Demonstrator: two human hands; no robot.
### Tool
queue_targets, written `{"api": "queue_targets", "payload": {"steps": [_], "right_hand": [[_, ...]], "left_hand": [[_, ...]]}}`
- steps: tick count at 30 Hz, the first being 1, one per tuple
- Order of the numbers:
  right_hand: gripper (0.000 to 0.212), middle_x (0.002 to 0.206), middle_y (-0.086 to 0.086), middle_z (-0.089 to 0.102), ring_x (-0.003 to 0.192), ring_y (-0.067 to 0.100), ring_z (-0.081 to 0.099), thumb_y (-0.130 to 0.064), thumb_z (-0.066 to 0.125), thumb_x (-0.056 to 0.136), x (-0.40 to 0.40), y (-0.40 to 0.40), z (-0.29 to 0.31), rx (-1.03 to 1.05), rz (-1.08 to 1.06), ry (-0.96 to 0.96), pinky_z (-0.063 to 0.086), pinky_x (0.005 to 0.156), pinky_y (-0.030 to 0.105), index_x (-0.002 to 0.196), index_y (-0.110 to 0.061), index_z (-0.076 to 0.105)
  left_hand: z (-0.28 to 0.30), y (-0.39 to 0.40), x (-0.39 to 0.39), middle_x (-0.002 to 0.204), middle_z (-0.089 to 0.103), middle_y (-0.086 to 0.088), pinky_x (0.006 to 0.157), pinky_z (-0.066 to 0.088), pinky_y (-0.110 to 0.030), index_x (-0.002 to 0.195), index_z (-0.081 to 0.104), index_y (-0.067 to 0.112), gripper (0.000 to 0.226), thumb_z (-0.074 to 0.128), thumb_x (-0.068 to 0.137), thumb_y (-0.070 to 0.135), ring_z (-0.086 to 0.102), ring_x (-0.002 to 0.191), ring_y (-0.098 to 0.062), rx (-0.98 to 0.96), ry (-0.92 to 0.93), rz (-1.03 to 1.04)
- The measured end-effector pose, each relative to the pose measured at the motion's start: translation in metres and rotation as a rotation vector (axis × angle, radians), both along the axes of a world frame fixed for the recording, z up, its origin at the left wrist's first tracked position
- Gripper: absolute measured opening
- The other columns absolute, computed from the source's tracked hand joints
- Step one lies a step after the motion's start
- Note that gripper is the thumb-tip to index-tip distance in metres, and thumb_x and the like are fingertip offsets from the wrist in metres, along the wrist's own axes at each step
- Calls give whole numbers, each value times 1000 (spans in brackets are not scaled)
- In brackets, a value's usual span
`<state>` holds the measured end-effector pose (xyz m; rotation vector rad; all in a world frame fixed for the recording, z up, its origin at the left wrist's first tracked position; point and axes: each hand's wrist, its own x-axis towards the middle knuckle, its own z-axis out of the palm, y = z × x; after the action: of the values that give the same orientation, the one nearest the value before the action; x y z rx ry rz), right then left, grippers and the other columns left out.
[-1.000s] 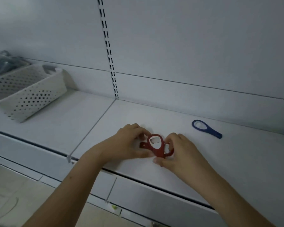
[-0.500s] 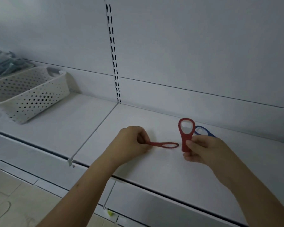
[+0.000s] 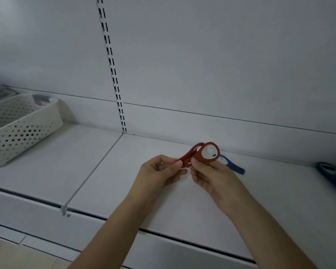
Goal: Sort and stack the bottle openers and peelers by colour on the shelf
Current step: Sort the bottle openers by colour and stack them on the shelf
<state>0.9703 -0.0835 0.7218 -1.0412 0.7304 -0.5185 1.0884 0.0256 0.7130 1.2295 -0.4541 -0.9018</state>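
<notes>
Above the white shelf I hold two red bottle openers close together, their looped heads side by side. My left hand pinches the handle of the left red opener. In my right hand is the right red opener, its ring facing me. A blue bottle opener lies flat on the shelf just behind my right hand, partly hidden by the red ring. Another blue item lies at the right edge, cut off by the frame.
A white perforated basket stands on the left shelf section, with dark packaged items behind it. A slotted upright runs up the white back panel. A thin divider rail separates the two shelf sections. Floor tiles show at the bottom left.
The two red openers were apart, one in each hand; now my hands have come together and the openers sit side by side. The view has shifted right, showing a second blue item.
</notes>
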Motion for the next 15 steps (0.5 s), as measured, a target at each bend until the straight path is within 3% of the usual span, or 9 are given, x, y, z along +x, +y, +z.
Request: {"api": "queue_targets", "payload": {"steps": [3, 7, 11, 13, 15], "right_hand": [[10, 72, 1, 56, 65, 9, 51, -17, 73, 86, 0, -4, -1, -67, 31, 105, 49, 67, 23, 92, -10, 73], [24, 70, 2, 55, 62, 11, 48, -27, 77, 82, -3, -13, 1, -110, 78, 215, 47, 64, 24, 94, -7, 71], [38, 84, 4, 69, 67, 12, 62, -22, 81, 78, -4, -20, 9, -243, 32, 307, 51, 68, 25, 111, -10, 68], [59, 98, 7, 71, 78, 16, 71, -10, 80, 80, -5, -21, 10, -205, -60, 218, 54, 73, 26, 132, -9, 52], [69, 111, 10, 68, 92, 21, 73, -8, 72, 87, -6, -22, 11, -107, -126, 86, 55, 87, 29, 143, -25, 36]], "left_hand": [[-1, -4, -2, 97, 76, -16, 72, 55, -21, 91, 67, 6, 9, 73, 84, 9, 73, 95, -25, -8, -50, 19], [1, -10, -5, 92, 76, -15, 73, 55, -21, 89, 69, 7, 7, 74, 84, 5, 73, 94, -25, -18, -138, 27], [0, -18, -6, 84, 77, -9, 82, 58, -32, 89, 69, 6, 7, 75, 84, 6, 73, 87, -26, 24, -361, 90], [-2, -23, -7, 81, 76, -6, 85, 59, -41, 87, 69, 11, 7, 74, 84, 6, 74, 84, -25, 46, -437, 131], [-3, -26, -11, 81, 76, -3, 85, 59, -44, 85, 69, 15, 10, 73, 83, 6, 74, 83, -24, 46, -487, 145]]}}
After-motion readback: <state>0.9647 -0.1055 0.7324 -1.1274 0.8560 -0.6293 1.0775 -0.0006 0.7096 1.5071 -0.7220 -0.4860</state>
